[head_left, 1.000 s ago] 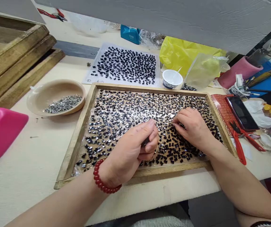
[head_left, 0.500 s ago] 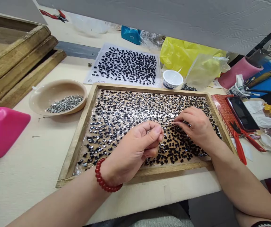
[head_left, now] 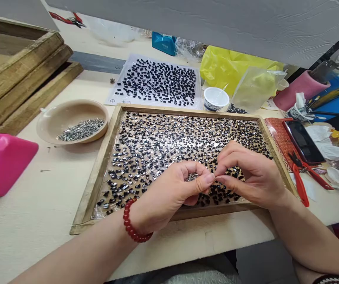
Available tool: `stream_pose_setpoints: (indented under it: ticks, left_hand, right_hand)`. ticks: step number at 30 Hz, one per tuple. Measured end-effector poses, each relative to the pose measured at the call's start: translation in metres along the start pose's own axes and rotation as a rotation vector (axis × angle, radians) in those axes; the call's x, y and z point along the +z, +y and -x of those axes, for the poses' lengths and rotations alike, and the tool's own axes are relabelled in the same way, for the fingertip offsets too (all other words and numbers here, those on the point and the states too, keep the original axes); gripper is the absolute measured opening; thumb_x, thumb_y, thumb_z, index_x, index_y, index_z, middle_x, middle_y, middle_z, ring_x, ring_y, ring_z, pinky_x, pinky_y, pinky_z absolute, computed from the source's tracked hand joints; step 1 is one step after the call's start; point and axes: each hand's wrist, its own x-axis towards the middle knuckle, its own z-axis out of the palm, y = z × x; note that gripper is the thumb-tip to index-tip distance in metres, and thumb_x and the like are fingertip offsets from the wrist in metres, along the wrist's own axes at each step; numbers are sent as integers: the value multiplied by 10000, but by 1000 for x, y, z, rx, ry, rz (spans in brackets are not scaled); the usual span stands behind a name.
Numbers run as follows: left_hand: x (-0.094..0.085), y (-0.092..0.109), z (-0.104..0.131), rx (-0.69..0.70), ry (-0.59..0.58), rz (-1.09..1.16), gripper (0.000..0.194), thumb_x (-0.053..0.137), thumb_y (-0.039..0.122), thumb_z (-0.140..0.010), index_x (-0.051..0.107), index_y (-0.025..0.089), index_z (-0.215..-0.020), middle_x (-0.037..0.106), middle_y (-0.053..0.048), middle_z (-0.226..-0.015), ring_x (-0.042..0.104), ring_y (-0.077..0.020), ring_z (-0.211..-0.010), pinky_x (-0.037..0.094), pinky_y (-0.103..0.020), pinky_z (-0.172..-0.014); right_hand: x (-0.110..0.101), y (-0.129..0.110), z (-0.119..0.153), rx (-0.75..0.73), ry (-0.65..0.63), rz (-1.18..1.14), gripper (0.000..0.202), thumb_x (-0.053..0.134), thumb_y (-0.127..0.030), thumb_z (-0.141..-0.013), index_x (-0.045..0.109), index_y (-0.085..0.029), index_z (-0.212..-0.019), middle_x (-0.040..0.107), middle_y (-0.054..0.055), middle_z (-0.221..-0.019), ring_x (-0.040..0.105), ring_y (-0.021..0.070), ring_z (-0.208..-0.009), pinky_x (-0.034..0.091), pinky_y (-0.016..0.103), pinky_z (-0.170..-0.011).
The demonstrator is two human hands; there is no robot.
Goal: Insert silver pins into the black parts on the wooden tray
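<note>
Filling the far left are stacked frames [head_left: 24, 75], with a pink holder [head_left: 6, 165] in front. Next comes a bowl [head_left: 53, 118] of metal pins [head_left: 81, 130], just beside a wooden tray [head_left: 98, 169] strewn with glossy black pieces [head_left: 154, 148]. Behind the tray lies a sheet [head_left: 113, 98] with more pieces [head_left: 160, 81]. The left hand [head_left: 175, 189], with a red bracelet [head_left: 132, 225] at its wrist, sits above the tray's near part, fingers curled around thin metal bits [head_left: 191, 177], its thumb pressed to the forefinger. A cup [head_left: 216, 97] stands behind the tray. The right hand [head_left: 252, 177] hovers over the black pieces, thumb and forefinger meeting in a pinch at the left's tips; anything between them is too small to tell. Pliers [head_left: 300, 185] lie farther right, beside a phone [head_left: 304, 142].
</note>
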Motion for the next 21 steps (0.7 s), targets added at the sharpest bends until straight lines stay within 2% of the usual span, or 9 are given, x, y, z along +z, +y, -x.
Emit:
stream_pose_setpoints:
  ticks: [4,7,10,12,14,17,21]
  left_hand:
    - [2,0,0,-22,-14,66,282,630,341,-830,504,131,-691,481,34,-630,289,-20,-477,196,-137,-419]
    - [2,0,-1,0,26,96,306,596,366,-851,508,128,-680,465,35,-606,270,-19,-456,164,-142,-403]
    - [1,0,-1,56,80,152,360,519,388,-890,490,135,-636,381,51,-546,211,-28,-429,124,-159,-387]
    - [1,1,-1,72,100,220,415,457,406,-914,442,144,-593,328,55,-513,170,-40,-425,105,-170,-381]
    - [1,3,-1,77,105,309,439,412,412,-931,397,153,-576,305,52,-507,156,-52,-434,100,-173,-382]
    - [1,7,1,64,92,448,425,370,367,-952,382,152,-585,302,44,-532,151,-60,-455,102,-160,-381]
    - [3,11,2,24,101,584,392,354,310,-958,398,147,-604,291,44,-559,185,-53,-452,133,-128,-358]
  right_hand:
    - [2,-3,-1,-1,5,11,68,557,-136,-838,543,-189,-799,553,6,-753,513,113,-772,436,281,-709]
    - [-1,2,-1,9,98,44,71,546,-144,-840,522,-196,-796,544,6,-762,516,121,-767,433,289,-702]
    - [-8,18,1,49,205,317,66,563,-147,-822,529,-196,-793,570,21,-782,530,149,-800,424,320,-737]
    - [-12,32,2,108,157,579,64,562,-158,-820,537,-193,-772,596,32,-791,533,171,-811,400,347,-761]
    - [-13,43,4,164,60,735,76,542,-186,-835,544,-192,-759,608,37,-795,531,182,-806,375,352,-747]
    - [-11,50,6,200,-52,822,87,520,-208,-848,550,-194,-768,618,34,-800,527,187,-808,346,350,-722]
    - [-8,49,7,200,-83,872,92,517,-207,-843,541,-196,-754,616,34,-781,521,188,-802,323,346,-712]
